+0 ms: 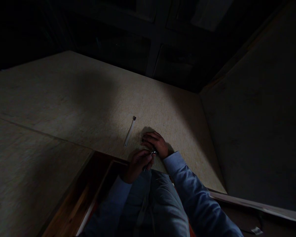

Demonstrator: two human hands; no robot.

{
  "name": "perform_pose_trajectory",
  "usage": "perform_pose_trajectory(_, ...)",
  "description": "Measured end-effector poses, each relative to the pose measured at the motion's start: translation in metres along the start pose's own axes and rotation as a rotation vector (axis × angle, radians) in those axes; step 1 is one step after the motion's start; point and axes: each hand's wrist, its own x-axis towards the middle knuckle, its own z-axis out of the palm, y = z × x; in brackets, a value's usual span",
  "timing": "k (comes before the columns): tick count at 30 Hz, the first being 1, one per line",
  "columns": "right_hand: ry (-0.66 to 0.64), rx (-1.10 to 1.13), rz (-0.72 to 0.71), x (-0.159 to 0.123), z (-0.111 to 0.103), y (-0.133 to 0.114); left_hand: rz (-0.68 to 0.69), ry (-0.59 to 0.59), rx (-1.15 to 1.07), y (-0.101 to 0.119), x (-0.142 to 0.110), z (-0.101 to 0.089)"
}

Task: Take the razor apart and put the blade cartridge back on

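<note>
To the right of the toothbrush [130,132], the left hand [140,162] pinches a small shiny metal thing [153,152]; whether the right hand [156,142] grips anything, I cannot tell. A loose pinch could let the metal thing slip.

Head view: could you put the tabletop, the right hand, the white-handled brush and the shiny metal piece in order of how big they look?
1. Tabletop
2. Right hand
3. White-handled brush, far slimmer
4. Shiny metal piece: its visible part looks smallest, but it's partly covered, so its full size is unsure.
</note>
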Motion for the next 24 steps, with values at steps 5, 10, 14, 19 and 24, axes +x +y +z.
perform_pose_trajectory(5, 0.01, -0.007, 0.04, 0.001, -0.001, -0.001, 0.03, 0.013, 0.019, 0.002, 0.001, 0.002)
perform_pose_trajectory(10, 0.02, -0.009, 0.137, 0.003, 0.009, 0.004, 0.026, 0.049, 0.028, 0.003, 0.001, 0.005)
perform_pose_trajectory(14, 0.011, 0.021, 0.168, 0.003, 0.015, 0.006, 0.018, 0.089, 0.067, 0.005, 0.001, 0.009)
perform_pose_trajectory(19, 0.003, 0.082, 0.099, -0.001, 0.012, 0.006, 0.013, 0.153, 0.146, 0.006, 0.0, 0.013)
perform_pose_trajectory(24, 0.019, 0.198, -0.067, -0.004, 0.01, 0.013, 0.017, 0.18, 0.214, 0.009, -0.001, 0.016)
